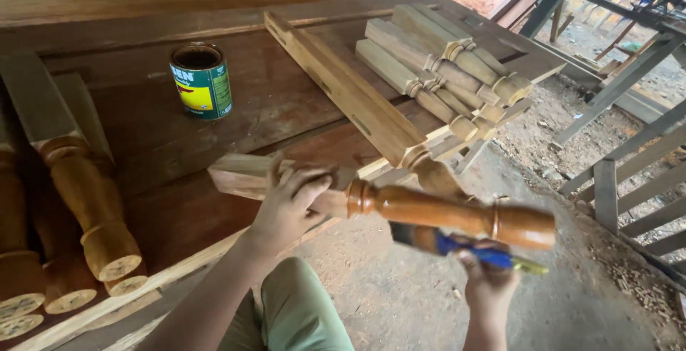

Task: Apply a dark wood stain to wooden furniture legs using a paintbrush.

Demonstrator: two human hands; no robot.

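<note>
Head view: left hand clamps the square end of a turned table leg, glossy along its round part, held out past the bench edge. Right hand pinches a blue-handled brush just under that leg. Open tin stands on the bench; bare legs stacked behind.

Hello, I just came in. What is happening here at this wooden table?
A person holds a turned wooden leg out past the edge of the workbench. The left hand grips its pale square end, and the rounded part looks glossy and darker. The right hand holds a blue-handled brush just under the leg. An open tin stands on the bench. Pale unfinished legs are stacked at the far side, and more legs lie at the left.
</note>
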